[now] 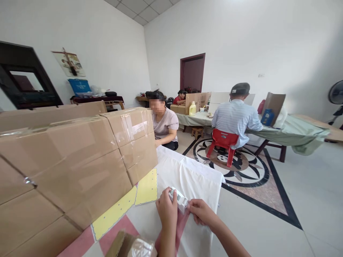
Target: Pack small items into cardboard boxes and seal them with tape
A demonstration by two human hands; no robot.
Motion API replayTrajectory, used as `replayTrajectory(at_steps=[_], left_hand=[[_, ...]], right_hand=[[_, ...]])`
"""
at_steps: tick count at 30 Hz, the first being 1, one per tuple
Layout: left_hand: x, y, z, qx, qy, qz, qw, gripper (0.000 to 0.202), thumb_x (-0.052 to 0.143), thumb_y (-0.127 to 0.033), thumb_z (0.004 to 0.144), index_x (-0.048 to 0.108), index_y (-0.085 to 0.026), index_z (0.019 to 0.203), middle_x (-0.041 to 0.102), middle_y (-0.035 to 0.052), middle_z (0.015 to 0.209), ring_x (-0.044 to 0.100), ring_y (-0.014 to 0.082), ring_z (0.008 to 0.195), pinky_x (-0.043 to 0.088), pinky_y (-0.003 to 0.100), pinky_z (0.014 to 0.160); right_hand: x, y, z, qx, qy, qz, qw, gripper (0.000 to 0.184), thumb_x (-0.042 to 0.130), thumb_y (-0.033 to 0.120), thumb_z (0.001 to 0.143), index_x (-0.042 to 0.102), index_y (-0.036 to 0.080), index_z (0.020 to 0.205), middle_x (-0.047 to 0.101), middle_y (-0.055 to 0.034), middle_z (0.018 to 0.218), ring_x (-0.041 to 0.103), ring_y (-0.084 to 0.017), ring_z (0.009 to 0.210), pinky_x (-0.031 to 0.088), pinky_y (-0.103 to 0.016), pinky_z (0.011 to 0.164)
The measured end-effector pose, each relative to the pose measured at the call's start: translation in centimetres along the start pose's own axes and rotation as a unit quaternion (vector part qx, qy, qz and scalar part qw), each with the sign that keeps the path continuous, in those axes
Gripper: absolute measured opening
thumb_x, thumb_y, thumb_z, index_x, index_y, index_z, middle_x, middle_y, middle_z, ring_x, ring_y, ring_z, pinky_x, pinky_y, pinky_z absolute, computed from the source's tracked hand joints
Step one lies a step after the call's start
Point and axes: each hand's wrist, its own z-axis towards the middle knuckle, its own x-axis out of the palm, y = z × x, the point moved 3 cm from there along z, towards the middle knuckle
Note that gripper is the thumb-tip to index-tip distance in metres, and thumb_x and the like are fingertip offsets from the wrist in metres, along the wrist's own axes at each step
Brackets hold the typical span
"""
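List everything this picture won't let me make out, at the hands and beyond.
All in the head view:
Print on the white box: too small to read, partly under the left hand.
Right hand: grip or mere touch at the box's end, too small to tell.
Near carton: cut off by the bottom edge.
Co-worker in mauve: hands mostly hidden by the cardboard wall.
Fan: cut off by the right edge.

Bright, soft light; pale glow at top edge of white wall, grey shadow toward its right. Glare on taped cardboard boxes. Wide-lens stretch, left door leaning. Pixel patch over one person. Print on small box unreadable.
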Motion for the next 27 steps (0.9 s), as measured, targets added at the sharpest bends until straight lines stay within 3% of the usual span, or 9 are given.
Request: replayTrajectory(at_steps=[10,18,27], left_hand=[[-0.5,-0.6,0.3,0.0,-0.017,0.005,1.0,0.03,0.047,-0.044,0.096,0.067,-0.022,0.103,0.075,0.0078,0.11,0.069,0.0257,0.104,0.044,0.041,0.092],[-0.1,-0.2,0.4,-0.024,0.014,-0.027,0.999,0.035,0.043,-0.047,0.098,0.065,-0.022,0.107,0.072,0.0084,0.112,0.066,0.0265,0.109,0.04,0.045,0.097],[-0.2,-0.4,0.2,-0.023,-0.003,-0.03,0.999,0.031,0.045,-0.045,0.097,0.066,-0.023,0.104,0.073,0.0071,0.109,0.067,0.0257,0.106,0.043,0.041,0.093]], right_hand=[[0.1,0.1,0.1,0.0,0.003,-0.007,1.0,0.05,0.065,0.066,0.075,0.056,0.018,0.073,0.052,0.0061,0.054,0.039,-0.005,0.032,0.016,-0.019,0.031],[0.3,-0.2,0.8,0.0,0.013,-0.036,0.999,0.047,0.059,0.065,0.077,0.053,0.019,0.071,0.048,0.0085,0.047,0.03,-0.003,0.024,0.013,-0.02,0.028],[0.6,-1.0,1.8,0.003,0.007,-0.046,0.999,0.047,0.055,0.066,0.072,0.048,0.02,0.069,0.059,0.0029,0.062,0.045,-0.007,0.026,0.014,-0.02,0.025]])
